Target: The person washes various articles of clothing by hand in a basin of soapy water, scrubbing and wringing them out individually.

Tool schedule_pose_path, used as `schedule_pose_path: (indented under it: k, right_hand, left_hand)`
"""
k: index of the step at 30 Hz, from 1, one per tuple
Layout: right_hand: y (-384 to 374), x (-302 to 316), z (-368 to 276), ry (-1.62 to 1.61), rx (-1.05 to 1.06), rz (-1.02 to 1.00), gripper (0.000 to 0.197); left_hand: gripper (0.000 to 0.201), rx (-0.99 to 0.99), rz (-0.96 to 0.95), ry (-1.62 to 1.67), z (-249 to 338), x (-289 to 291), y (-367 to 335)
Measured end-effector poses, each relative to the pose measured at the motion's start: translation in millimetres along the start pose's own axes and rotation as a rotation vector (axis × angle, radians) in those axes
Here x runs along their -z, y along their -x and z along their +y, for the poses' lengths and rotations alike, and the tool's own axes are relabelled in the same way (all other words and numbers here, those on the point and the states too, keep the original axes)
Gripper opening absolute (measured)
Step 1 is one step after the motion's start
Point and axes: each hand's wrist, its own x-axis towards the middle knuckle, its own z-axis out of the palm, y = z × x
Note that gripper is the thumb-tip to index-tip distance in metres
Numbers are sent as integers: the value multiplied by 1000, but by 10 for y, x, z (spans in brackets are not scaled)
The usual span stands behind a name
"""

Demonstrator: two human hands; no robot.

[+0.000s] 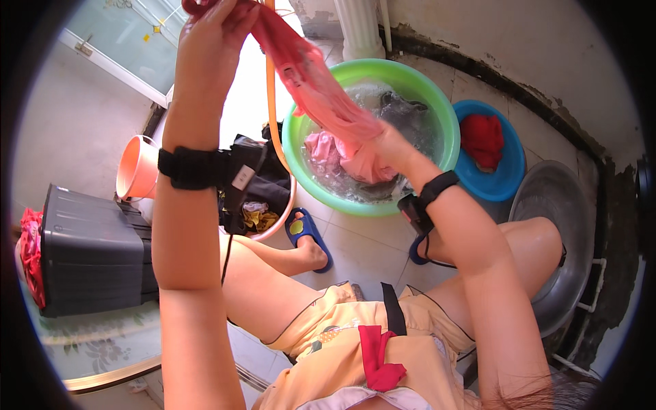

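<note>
A wet pink-red garment (pixel 318 89) stretches slantwise between my two hands above a green basin (pixel 447 130). Raised at the top, my left hand (pixel 213 44) is closed around the garment's upper end. Lower down and over the water, my right hand (pixel 395 152) grips it, with the fingers partly hidden by the cloth. Below that grip, pink cloth (pixel 365 164) lies in the sudsy water; whether it belongs to the same garment I cannot tell. Dark cloth (pixel 403 108) soaks at the basin's far right.
Right of the green basin stands a blue basin (pixel 516 171) holding red cloth (pixel 482 140), beside a large metal basin (pixel 570 266). On the left are a tub of dark clothes (pixel 270 191), a pink bucket (pixel 137 167) and a dark storage box (pixel 96 253). An orange hose (pixel 272 102) hangs near my left hand.
</note>
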Motion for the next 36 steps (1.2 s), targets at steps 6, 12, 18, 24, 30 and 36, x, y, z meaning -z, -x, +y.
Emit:
schedule_pose_path:
  k: [6, 12, 18, 24, 30, 36]
  right_hand:
    - [-46, 131, -549, 511, 233, 118, 40]
    - [-223, 420, 10, 1269, 24, 272, 46]
    - [-55, 579, 963, 1463, -323, 237, 41]
    - [-110, 693, 1102, 1326, -474, -112, 35]
    - [-392, 504, 1091, 1305, -861, -288, 33]
    - [-333, 627, 591, 975, -355, -96, 38]
  left_hand:
    - [37, 507, -237, -785, -895, 655, 165]
    - [55, 561, -500, -1463, -2260, 770, 801]
    - [51, 246, -942, -1564, -2761, 289, 1630]
    - [37, 633, -1246, -1634, -2944, 296, 1808]
    - [30, 410, -1515, -1303, -3188, 756, 1624]
    - [66, 1335, 145, -214, -2577, 186, 1298]
